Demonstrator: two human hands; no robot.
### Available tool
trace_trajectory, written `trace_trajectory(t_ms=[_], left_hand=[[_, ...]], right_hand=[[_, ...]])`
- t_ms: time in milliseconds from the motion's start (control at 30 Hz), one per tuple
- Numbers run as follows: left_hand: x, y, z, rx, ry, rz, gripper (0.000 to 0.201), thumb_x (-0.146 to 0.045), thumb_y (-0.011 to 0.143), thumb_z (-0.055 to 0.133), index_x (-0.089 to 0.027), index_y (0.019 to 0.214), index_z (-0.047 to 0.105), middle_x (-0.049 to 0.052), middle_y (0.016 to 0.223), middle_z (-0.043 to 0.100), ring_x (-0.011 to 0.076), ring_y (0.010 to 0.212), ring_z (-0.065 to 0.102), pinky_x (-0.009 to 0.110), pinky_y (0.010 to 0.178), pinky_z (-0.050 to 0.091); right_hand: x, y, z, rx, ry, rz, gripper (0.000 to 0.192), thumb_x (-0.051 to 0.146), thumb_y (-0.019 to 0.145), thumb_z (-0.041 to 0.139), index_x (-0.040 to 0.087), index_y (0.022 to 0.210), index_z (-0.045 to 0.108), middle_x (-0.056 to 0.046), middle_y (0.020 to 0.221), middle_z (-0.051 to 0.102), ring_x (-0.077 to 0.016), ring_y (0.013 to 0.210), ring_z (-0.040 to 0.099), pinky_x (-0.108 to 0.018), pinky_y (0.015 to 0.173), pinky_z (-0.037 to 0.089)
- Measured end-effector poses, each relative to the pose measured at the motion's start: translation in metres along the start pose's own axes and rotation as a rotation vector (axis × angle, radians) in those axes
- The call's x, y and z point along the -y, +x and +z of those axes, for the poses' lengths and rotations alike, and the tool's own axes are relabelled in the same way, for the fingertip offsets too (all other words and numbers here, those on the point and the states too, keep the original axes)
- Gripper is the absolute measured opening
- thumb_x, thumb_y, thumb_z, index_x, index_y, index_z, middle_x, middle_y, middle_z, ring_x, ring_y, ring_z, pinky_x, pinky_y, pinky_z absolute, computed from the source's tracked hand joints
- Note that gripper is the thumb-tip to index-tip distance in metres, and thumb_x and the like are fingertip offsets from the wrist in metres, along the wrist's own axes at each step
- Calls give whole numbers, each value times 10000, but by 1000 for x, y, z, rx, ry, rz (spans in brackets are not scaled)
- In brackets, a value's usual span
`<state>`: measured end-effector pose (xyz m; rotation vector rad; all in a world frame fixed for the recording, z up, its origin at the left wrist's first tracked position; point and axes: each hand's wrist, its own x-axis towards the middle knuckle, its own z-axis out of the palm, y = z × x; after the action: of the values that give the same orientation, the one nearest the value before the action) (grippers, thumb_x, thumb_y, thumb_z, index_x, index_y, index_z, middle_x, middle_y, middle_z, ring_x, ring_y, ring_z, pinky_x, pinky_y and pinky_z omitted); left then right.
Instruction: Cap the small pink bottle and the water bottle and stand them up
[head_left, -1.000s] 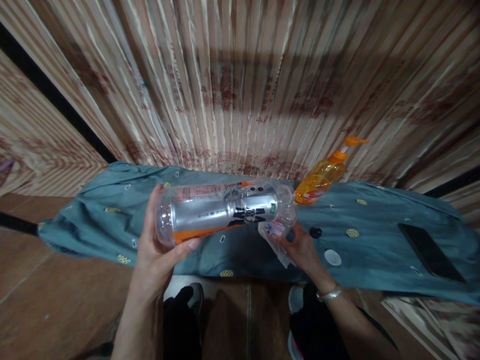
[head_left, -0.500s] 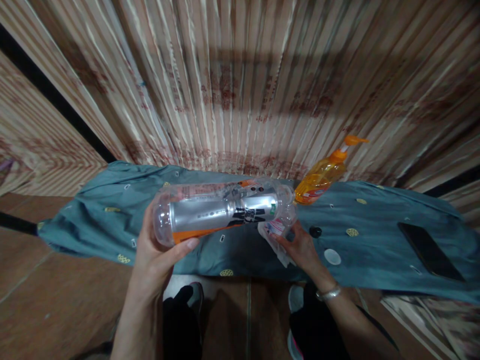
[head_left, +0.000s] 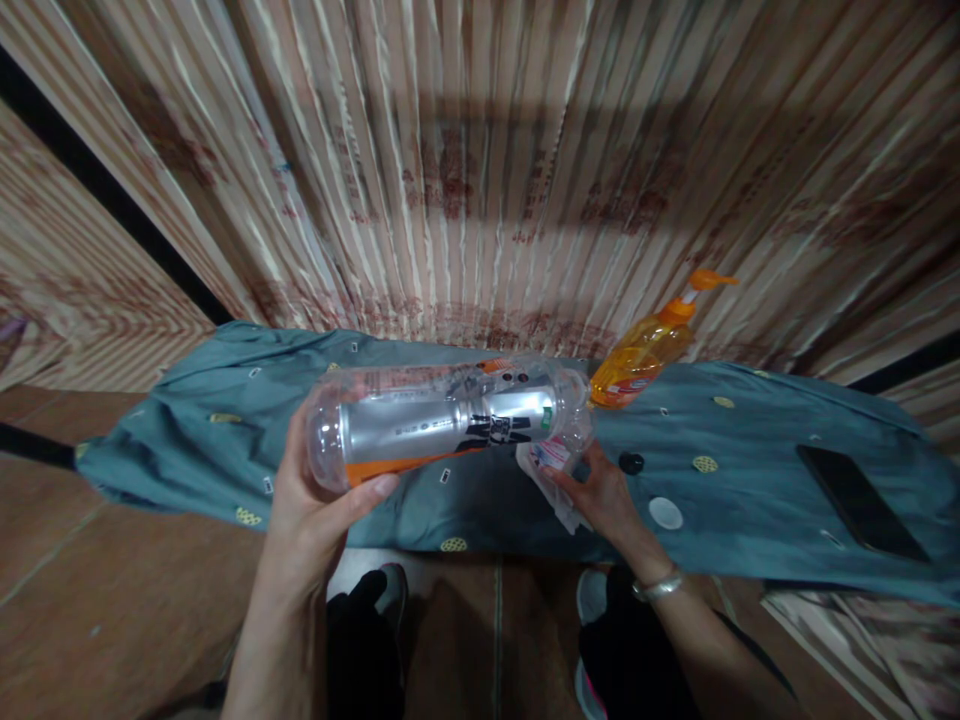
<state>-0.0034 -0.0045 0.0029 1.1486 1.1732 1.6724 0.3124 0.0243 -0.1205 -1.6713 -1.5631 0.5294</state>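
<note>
My left hand [head_left: 315, 495] is wrapped round the base end of a large clear plastic bottle [head_left: 420, 425] with a silver, orange and black label. The bottle lies nearly level in the air, its neck end pointing right. At that end, my right hand [head_left: 604, 490] grips a small translucent plastic container [head_left: 541, 470] with pink and blue print. The container sits just under the bottle's neck; whether the two touch, I cannot tell. Behind the neck end stands an orange pump bottle [head_left: 637, 360] of amber liquid.
A green patterned cloth [head_left: 195, 430] covers the long table. Right of my right hand lie a black cap [head_left: 631, 463] and a white round lid [head_left: 665, 513]. A dark phone [head_left: 862, 502] rests farther right. A striped curtain [head_left: 480, 180] hangs behind the table.
</note>
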Motion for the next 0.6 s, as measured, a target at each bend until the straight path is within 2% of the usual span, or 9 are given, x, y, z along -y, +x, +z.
trace_trajectory(t_ms=[200, 367, 600], left_hand=[[2, 1, -1, 0, 22, 10, 978, -316, 504, 977, -265, 1395, 577, 93, 1481, 590, 387, 1443, 466, 498, 1246, 325], [3, 1, -2, 1, 18, 18, 973, -316, 503, 980, -262, 1390, 584, 87, 1459, 606, 369, 1428, 484, 468, 1236, 343], [3, 3, -2, 0, 11, 21, 955, -312, 490, 986, -259, 1363, 603, 86, 1452, 609, 372, 1418, 493, 483, 1228, 350]], right_hand=[[0, -1, 0, 0, -17, -13, 579, 545, 790, 686, 164, 1218, 602, -161, 1074, 769, -344, 972, 744, -459, 832, 584], [1, -1, 0, 6, -19, -11, 549, 526, 787, 690, 168, 1194, 602, -154, 1045, 772, -340, 928, 747, -472, 819, 581], [0, -1, 0, 4, -21, -10, 521, 525, 789, 687, 185, 1175, 605, -142, 1011, 773, -332, 904, 747, -457, 790, 582]])
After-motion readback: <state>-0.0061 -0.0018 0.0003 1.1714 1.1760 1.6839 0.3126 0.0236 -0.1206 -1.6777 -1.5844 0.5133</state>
